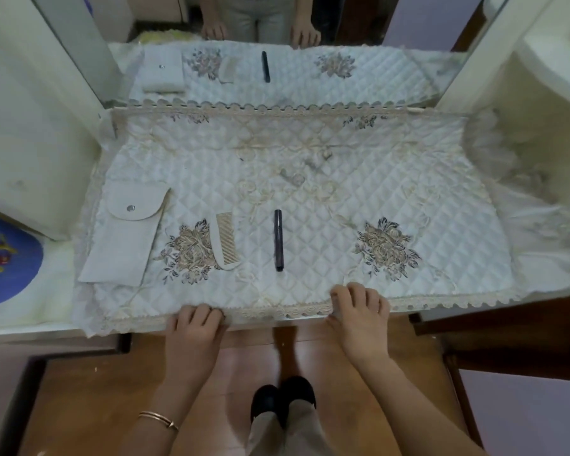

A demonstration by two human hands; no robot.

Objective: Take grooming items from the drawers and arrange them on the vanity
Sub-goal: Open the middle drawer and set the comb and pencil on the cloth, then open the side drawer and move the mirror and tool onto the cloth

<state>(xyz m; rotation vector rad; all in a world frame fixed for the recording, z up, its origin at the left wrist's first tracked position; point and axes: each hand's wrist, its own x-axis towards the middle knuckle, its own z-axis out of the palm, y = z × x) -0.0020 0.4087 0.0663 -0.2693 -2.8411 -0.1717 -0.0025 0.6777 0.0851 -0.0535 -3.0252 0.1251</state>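
Left grip (195, 327) curls its fingers over the lace hem (277, 312) of the quilted cloth (310, 199); its thumb is hidden, tucked below the edge. Right grip (359, 315) has fingers spread, tips on the cloth and thumb against the hem; I cannot tell whether it pinches. The cloth hides nearly all of the counter (30, 330). Beyond my left grip and off to its left lies a pale pouch (122, 245), flap snapped down, contents unseen. Straight beyond that grip lies a comb (226, 240). Between my grips, farther out, lies a dark tube (278, 240), its markings unreadable. The mirror (375, 83) cuts me off above the wrists.
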